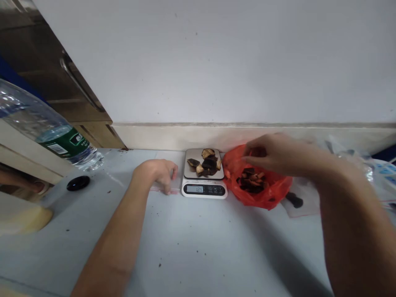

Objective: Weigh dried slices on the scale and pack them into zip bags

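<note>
A white digital kitchen scale (204, 190) stands against the wall with dark-skinned, pale-fleshed dried slices (209, 163) on its plate; its display seems to read 12.9. To its left, my left hand (156, 173) rests over a clear zip bag (173, 190), fingers bent and apart. An open red plastic bag (262, 200) sits right of the scale, with brown dried pieces (252, 180) inside. Above its back rim is my right hand (269, 152), slightly blurred, thumb and finger meeting at the bag's edge. Whether a piece is between the fingertips is hidden.
A water bottle (66, 142) with a green label appears tilted at left, near a black oval object (78, 183). A blurred pale yellow-ended item (37, 218) lies lower left. Clear bags (305, 202) with dark contents lie at right. The wall (216, 74) bounds the back.
</note>
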{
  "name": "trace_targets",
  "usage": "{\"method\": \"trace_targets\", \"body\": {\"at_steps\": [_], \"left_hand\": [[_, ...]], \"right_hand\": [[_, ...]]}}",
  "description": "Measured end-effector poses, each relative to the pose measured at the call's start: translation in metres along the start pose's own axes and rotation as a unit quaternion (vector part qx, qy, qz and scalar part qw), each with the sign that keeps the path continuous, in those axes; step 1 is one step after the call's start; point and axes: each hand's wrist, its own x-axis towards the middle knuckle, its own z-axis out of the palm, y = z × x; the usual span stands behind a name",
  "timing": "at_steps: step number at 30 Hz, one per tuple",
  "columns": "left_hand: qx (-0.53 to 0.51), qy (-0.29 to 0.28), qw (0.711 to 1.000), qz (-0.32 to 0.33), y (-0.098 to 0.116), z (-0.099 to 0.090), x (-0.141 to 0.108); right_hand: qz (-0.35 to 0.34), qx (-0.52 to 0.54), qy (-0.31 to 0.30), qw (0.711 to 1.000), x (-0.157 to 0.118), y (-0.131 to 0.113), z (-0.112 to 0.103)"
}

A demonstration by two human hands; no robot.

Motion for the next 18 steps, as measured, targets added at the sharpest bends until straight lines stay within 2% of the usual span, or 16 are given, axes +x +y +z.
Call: {"method": "trace_targets", "body": {"at_steps": [4, 8, 10, 13, 16, 18], "left_hand": [[-0.002, 0.003, 1.0, 0.004, 0.002, -0.001, -0.002], [-0.017, 0.002, 1.0, 0.011, 0.0, -0.003, -0.007], [-0.026, -0.002, 1.0, 0.015, -0.003, -0.005, -0.009], [-0.036, 0.007, 0.999, 0.018, -0.008, -0.007, -0.011], [-0.042, 0.016, 0.999, 0.013, -0.011, -0.008, -0.012], [-0.048, 0.015, 0.998, 0.022, -0.01, -0.009, -0.013]], "right_hand": [[0.049, -0.064, -0.114, 0.99, 0.001, 0.005, 0.002], [0.056, -0.046, -0.131, 0.989, 0.005, 0.008, 0.006], [0.047, -0.015, -0.1, 0.994, 0.007, 0.01, 0.006], [-0.014, 0.056, -0.003, 0.998, 0.009, 0.015, 0.007], [-0.079, 0.14, 0.087, 0.983, 0.008, 0.017, 0.005], [-0.08, 0.152, 0.117, 0.978, 0.005, 0.015, 0.002]]}}
